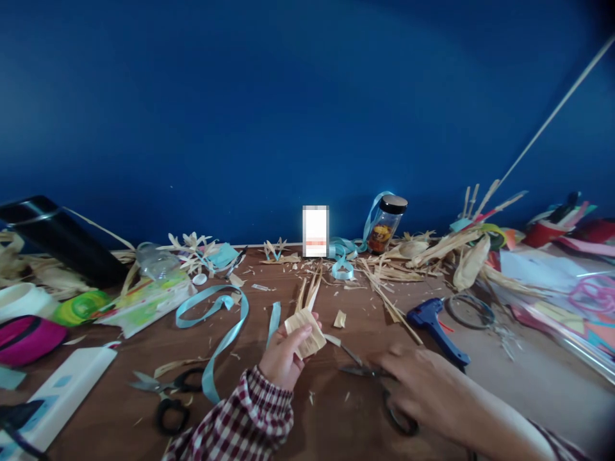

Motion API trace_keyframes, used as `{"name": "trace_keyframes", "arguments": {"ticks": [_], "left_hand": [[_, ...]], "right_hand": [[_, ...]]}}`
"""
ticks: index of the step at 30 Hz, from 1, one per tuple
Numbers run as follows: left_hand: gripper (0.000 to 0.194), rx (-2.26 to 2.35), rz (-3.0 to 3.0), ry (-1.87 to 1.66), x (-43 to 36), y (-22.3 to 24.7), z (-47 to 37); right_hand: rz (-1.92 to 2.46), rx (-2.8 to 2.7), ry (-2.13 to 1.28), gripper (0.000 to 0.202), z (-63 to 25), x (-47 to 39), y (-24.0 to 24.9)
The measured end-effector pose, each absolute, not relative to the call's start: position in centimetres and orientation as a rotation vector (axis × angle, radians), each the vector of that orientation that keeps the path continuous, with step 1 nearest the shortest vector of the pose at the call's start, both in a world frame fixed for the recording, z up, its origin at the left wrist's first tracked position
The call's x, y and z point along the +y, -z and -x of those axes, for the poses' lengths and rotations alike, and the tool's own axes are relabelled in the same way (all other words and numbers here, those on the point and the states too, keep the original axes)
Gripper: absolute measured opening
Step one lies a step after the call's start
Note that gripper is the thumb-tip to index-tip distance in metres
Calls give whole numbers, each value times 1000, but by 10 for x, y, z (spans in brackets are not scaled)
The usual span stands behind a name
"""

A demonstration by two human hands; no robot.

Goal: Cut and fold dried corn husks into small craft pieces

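Observation:
Between the thumb and fingers of my left hand (287, 352) is a flat, squarish piece of dried corn husk (305, 333), pale and lined. My right hand (418, 378), blurred, is closed over a pair of scissors (401, 416) low above the brown table. Their blades point left, and one dark handle loop shows below the fingers; the other is mostly hidden. A thin, pale-tipped tool (343, 347) lies between my hands. Beyond my left hand are narrow husk strips (311, 291) and a small husk scrap (340, 319).
A second pair of scissors (166, 390) and a curled light-blue ribbon (235, 333) lie left. A blue glue gun (438, 330) and wire coil (471, 312) sit right. Along the back stand a lidded jar (385, 224) and husk piles (427, 253). A white power strip (72, 390) is front left.

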State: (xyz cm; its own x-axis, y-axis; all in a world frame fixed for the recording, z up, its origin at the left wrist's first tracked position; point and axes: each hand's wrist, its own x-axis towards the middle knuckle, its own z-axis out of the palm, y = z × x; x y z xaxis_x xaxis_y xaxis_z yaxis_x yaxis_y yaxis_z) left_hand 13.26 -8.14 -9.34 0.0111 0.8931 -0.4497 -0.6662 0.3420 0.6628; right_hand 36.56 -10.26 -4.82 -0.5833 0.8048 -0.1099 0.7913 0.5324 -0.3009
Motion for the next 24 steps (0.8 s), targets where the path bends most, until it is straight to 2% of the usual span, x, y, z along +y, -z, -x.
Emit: {"name": "trace_keyframes", "arguments": {"ticks": [2, 5, 11, 17, 24], "left_hand": [[34, 923, -356, -1248, -83, 97, -134], [34, 924, -439, -1217, -86, 101, -138], [34, 937, -571, -1175, -90, 102, -142], [38, 976, -674, -1132, -88, 107, -138], [30, 1044, -707, -1101, -86, 110, -136]], "right_hand": [[1417, -2525, -655, 16, -351, -100, 40], [1361, -2314, -749, 11, -323, -94, 38], [1406, -2273, -665, 1, -302, -85, 57], [1375, -2348, -607, 18, -306, -83, 58], [1399, -2303, -398, 22, -314, -73, 62]]}}
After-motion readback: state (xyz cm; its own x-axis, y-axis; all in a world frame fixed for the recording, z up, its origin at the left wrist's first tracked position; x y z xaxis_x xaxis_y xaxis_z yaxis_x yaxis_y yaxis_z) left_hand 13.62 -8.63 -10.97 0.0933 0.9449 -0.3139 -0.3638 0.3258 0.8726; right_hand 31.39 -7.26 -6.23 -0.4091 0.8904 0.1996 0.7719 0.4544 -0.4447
